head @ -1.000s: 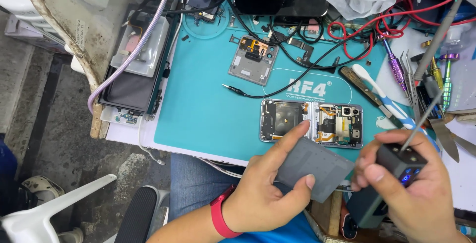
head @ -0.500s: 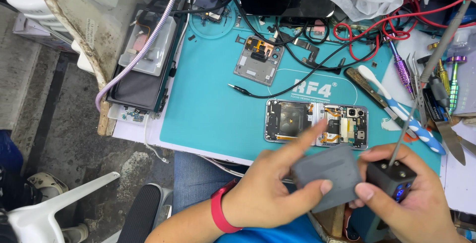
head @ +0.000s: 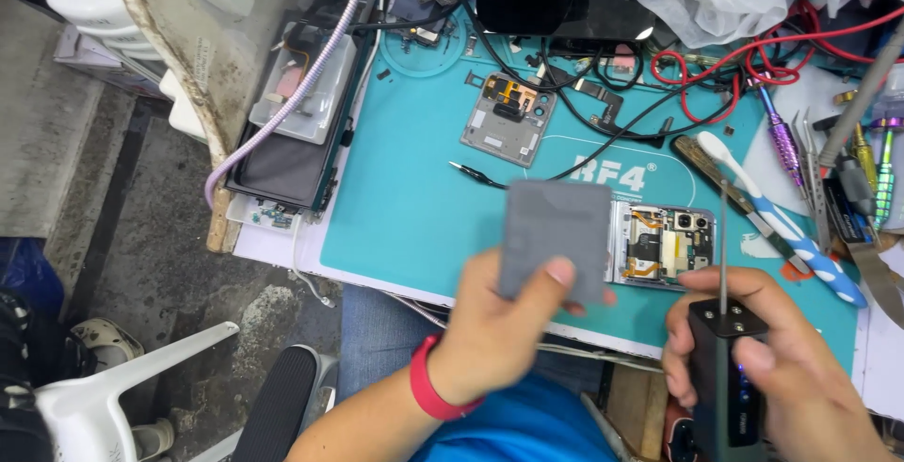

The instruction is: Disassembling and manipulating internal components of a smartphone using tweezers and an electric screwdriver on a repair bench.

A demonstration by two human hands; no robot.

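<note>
My left hand (head: 499,330), with a red band at the wrist, holds a flat grey square panel (head: 556,236) up above the near edge of the teal work mat (head: 414,189). My right hand (head: 753,368) grips a black electric screwdriver (head: 725,377), its thin bit pointing up. Just beyond the panel an opened phone (head: 664,245) lies on the mat with its circuit boards and cameras exposed. The panel hides the phone's left part.
A second small opened device (head: 508,118) lies further back on the mat. Black and red cables (head: 716,76) tangle at the rear. A blue-and-white toothbrush (head: 782,222), tweezers and screwdrivers (head: 876,170) lie at the right. A stack of phone parts (head: 301,123) sits left; a white plastic chair (head: 122,396) below.
My left hand has lifted the grey panel up and away from me, so it now covers part of the opened phone. My right hand with the screwdriver has stayed near the mat's front edge.
</note>
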